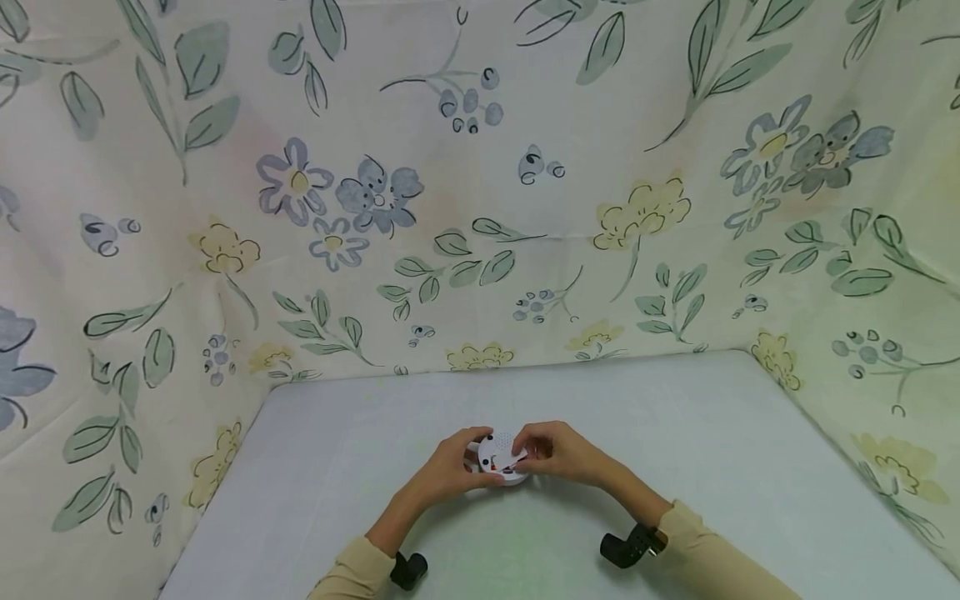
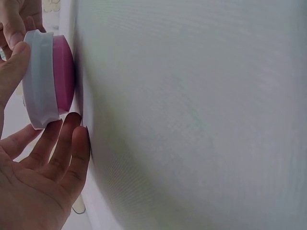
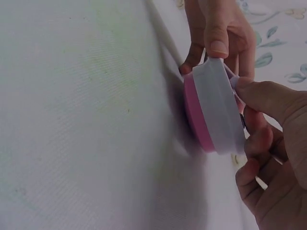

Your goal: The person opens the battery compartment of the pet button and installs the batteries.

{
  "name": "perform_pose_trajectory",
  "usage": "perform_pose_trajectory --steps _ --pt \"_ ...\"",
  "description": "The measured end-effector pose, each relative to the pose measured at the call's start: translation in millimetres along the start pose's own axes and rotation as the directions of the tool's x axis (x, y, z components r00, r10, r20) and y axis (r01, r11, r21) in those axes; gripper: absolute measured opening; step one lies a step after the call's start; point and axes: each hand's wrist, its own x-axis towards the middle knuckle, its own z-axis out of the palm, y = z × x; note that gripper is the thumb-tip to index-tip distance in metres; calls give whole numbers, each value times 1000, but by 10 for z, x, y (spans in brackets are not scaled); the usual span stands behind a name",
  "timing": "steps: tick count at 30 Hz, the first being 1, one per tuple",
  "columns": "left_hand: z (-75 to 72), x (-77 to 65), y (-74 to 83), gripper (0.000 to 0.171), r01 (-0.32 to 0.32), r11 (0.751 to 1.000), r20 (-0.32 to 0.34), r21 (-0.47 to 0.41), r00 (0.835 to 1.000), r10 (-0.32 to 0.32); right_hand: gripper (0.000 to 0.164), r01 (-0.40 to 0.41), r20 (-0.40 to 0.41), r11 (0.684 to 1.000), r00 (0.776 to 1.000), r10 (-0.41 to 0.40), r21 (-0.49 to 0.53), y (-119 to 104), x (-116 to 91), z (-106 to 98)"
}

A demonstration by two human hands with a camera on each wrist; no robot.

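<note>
A round white device (image 1: 497, 478) with a pink base (image 2: 64, 74) is held just over the table, its white back turned up. Speaker holes, dark screw holes and an opening with a bit of red inside show on that back. My left hand (image 1: 453, 464) grips it by the rim, thumb on the near side and fingers round the far side. Over the back, my right hand (image 1: 558, 454) pinches a small white cover (image 3: 234, 82) between thumb and fingers. This cover stands tilted at the opening, and the fingers partly hide it.
A white cloth-covered table (image 1: 337, 433) lies beneath both hands. Behind it and at the sides hangs a floral curtain (image 1: 480, 192). Black cameras, one on the left wrist (image 1: 408, 572) and one on the right wrist (image 1: 626, 550), sit low near the tabletop.
</note>
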Motion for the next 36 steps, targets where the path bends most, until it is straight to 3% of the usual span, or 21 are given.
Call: perform_pose_trajectory --steps 7,12,19,29,36 --pt "6 10 9 76 6 1000 2 0 1000 -6 8 55 -38 998 998 -56 -25 31 -15 55" --pt "-1 6 24 77 23 1000 3 -6 1000 -23 9 50 -57 998 997 -53 -47 17 -11 53" --pt "-3 -3 37 77 7 1000 2 -8 1000 -7 15 77 -30 992 996 -81 -103 -13 22 34" --pt "6 8 44 76 10 1000 2 7 1000 -10 9 6 11 992 1000 -5 -126 -114 -11 49" --pt "1 1 82 74 13 1000 -2 8 1000 -13 10 45 11 991 999 -44 -129 -157 -24 71"
